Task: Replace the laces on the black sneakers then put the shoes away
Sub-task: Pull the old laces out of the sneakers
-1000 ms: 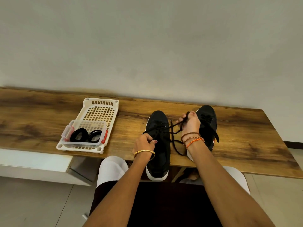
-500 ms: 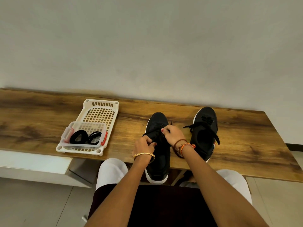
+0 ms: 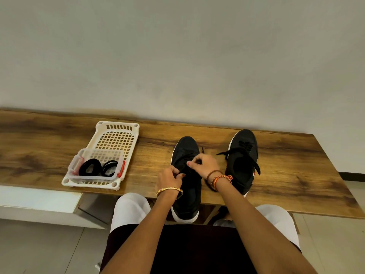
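Two black sneakers with white soles stand on the wooden table, toes pointing away from me. On the left sneaker (image 3: 186, 149), whose heel overhangs the front edge, both my hands work at the black lace. My left hand (image 3: 170, 177) pinches the lace on the shoe's left side, and my right hand (image 3: 203, 164) pinches it over the eyelets. The right sneaker (image 3: 244, 155) stands alone, its black lace hanging loose on both sides.
A white perforated tray (image 3: 116, 137) sits on the table (image 3: 39, 147) at the left, holding a small clear box (image 3: 96, 165) with coiled black laces. A white wall rises behind. A white bench lies below the table at left.
My right hand has let the long lace end down and come left from beside the right sneaker onto the left sneaker's eyelets. My left hand has stayed on that shoe.
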